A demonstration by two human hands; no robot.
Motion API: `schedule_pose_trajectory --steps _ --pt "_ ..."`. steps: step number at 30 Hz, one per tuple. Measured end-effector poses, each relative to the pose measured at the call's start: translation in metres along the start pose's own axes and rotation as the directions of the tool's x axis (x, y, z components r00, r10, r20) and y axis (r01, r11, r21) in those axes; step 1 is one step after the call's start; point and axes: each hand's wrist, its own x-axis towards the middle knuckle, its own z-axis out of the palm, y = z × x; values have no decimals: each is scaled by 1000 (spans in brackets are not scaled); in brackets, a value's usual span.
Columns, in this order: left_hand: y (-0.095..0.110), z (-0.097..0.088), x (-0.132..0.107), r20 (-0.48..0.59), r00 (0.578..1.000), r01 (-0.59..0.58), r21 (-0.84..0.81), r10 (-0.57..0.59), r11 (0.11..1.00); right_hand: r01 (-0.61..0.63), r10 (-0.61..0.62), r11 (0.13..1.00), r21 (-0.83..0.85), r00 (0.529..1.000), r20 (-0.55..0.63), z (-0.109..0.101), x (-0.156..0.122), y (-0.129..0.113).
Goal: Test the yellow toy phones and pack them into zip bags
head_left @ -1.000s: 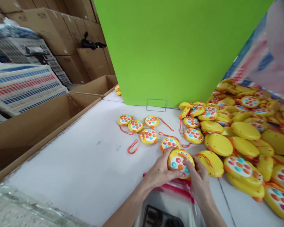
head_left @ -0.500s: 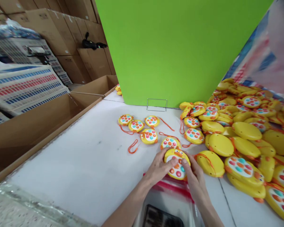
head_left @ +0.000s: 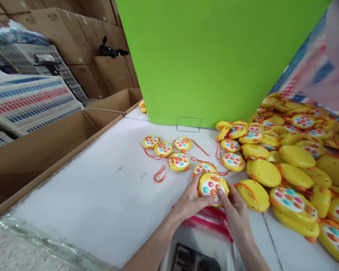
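Both my hands hold one round yellow duck toy with coloured buttons just above the white table. My left hand grips its left side with the thumb on its face. My right hand grips its lower right edge, a fingertip on the buttons. Under my wrists lies a clear plastic bag with a red strip. Another duck toy lies right behind the held one.
A big heap of the same yellow toys fills the right side. Several more with orange cords lie in the middle. A green board stands behind. An open cardboard box borders the table's left edge.
The toy has been turned and lifted slightly in my hands, moving a little away from me. Both hands kept their grip.
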Motion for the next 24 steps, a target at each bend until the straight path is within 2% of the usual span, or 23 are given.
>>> schedule_pose_trajectory --steps 4,8,10,12,13,14,16,17,19,21,24 --pt "-4 1 4 -42 999 -27 -99 23 995 -7 7 1000 -6 1000 -11 -1 1 5" --pt "-8 -6 13 -244 969 -41 -298 -34 954 31 -29 997 -77 999 28 -1 -2 9" --pt "-7 -14 18 -336 939 -85 -436 -74 896 76 -67 986 -148 995 68 -3 -1 7" --pt "-3 -24 21 -371 922 -138 -590 -116 795 145 -119 944 -298 988 101 -7 6 1" --pt "0 -29 22 -362 923 -151 -659 -135 737 209 -166 883 -420 977 137 -11 13 -4" --pt "2 -33 22 -337 930 -150 -715 -149 683 283 -214 785 -551 959 188 -15 23 -9" --pt "7 -37 20 -259 952 -109 -785 -162 610 407 -281 518 -752 912 299 -25 49 -18" --pt "9 -38 19 -216 963 -77 -797 -163 598 420 -289 425 -802 902 319 -29 65 -22" --pt "9 -36 17 -136 977 -8 -789 -162 615 391 -273 319 -863 910 312 -35 96 -26" --pt "6 -31 15 -81 983 47 -749 -162 661 325 -233 259 -910 935 268 -38 124 -24" --pt "-3 -22 14 -58 987 71 -672 -147 738 227 -163 192 -955 967 197 -36 154 -18"
